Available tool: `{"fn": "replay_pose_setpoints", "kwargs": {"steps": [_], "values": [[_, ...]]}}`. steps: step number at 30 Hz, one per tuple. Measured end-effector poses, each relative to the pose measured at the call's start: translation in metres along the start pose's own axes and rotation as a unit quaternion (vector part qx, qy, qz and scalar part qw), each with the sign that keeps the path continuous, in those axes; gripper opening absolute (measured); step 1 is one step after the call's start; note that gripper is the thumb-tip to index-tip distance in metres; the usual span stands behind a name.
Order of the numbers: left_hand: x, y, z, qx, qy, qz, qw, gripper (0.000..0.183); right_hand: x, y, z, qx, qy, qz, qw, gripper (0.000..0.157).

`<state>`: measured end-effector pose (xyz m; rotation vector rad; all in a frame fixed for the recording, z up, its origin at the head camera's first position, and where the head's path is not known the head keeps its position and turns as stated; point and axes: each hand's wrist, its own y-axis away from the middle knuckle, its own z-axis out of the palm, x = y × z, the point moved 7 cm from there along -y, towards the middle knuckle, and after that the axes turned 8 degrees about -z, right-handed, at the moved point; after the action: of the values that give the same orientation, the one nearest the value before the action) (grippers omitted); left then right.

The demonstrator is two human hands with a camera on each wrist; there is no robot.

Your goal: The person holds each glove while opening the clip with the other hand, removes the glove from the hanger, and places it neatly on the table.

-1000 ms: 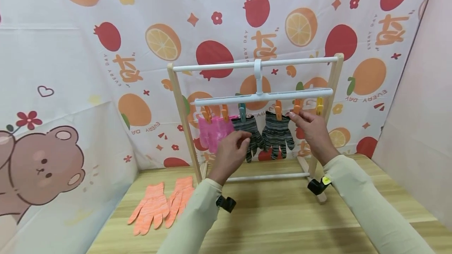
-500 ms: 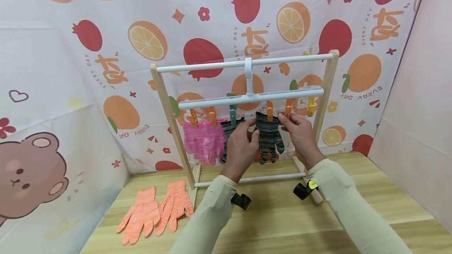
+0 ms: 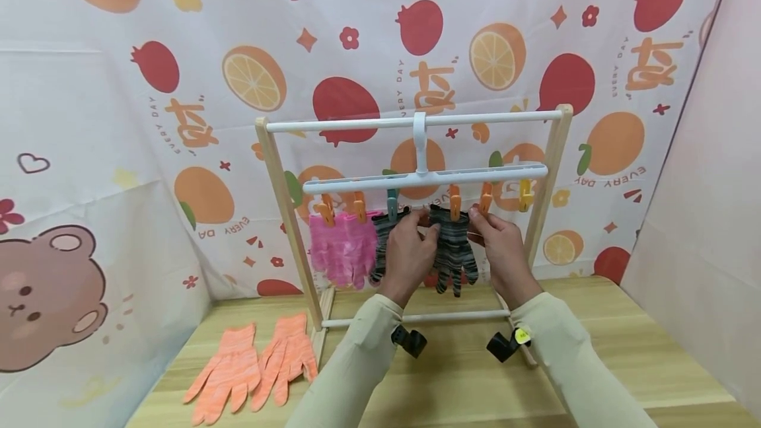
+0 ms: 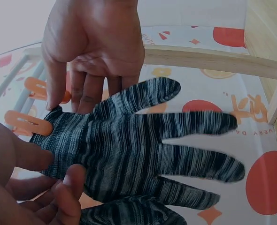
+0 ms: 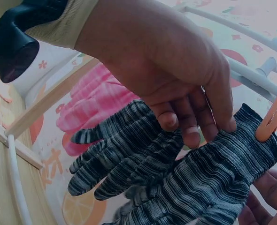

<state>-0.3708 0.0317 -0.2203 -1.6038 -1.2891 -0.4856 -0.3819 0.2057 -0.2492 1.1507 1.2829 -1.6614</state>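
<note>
A dark grey striped knit glove [image 3: 454,253] hangs fingers down from an orange clothespin [image 3: 455,203] under the white hanger [image 3: 368,182]. My left hand [image 3: 409,253] pinches the left edge of its cuff. At the cuff's opposite edge, my right hand [image 3: 505,253] pinches the corner with thumb and fingers, as the left wrist view shows. A second striped glove [image 5: 124,147] hangs just left from a teal clothespin [image 3: 392,205], partly behind my left hand. Farther left, pink gloves [image 3: 341,249] hang from two orange clothespins.
Another orange clothespin [image 3: 486,198] and a yellow one [image 3: 526,195] hang at the hanger's right. The hanger hooks over the rod of a wooden rack [image 3: 285,210]. Orange gloves [image 3: 228,372] lie on the table [image 3: 452,382] at the left. A fruit-print cloth [image 3: 368,12] stands behind.
My left hand has moved right, from in front of the left striped glove to the right glove's cuff. My right hand stays at that cuff's right corner. The head view has shifted slightly.
</note>
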Motion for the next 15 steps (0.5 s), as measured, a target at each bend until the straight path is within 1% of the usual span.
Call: {"fn": "replay_pose_setpoints", "kwargs": {"steps": [3, 6, 11, 15], "values": [[0.0, 0.0, 0.001, -0.001, -0.017, 0.002, 0.9999, 0.019, 0.0, 0.005, -0.002, 0.002, -0.005, -0.002, 1.0, 0.047], [0.002, 0.001, 0.001, -0.006, -0.018, 0.009, 0.9998, 0.012, -0.004, 0.008, -0.003, -0.006, -0.005, -0.014, 1.0, 0.05], [0.003, -0.002, -0.001, -0.01, -0.012, 0.016, 0.9998, 0.011, -0.012, 0.011, -0.003, -0.031, 0.006, -0.043, 0.999, 0.054], [0.002, -0.004, -0.002, -0.017, -0.008, 0.011, 0.9998, 0.012, -0.013, 0.011, -0.001, -0.032, 0.004, -0.042, 0.999, 0.057]]}}
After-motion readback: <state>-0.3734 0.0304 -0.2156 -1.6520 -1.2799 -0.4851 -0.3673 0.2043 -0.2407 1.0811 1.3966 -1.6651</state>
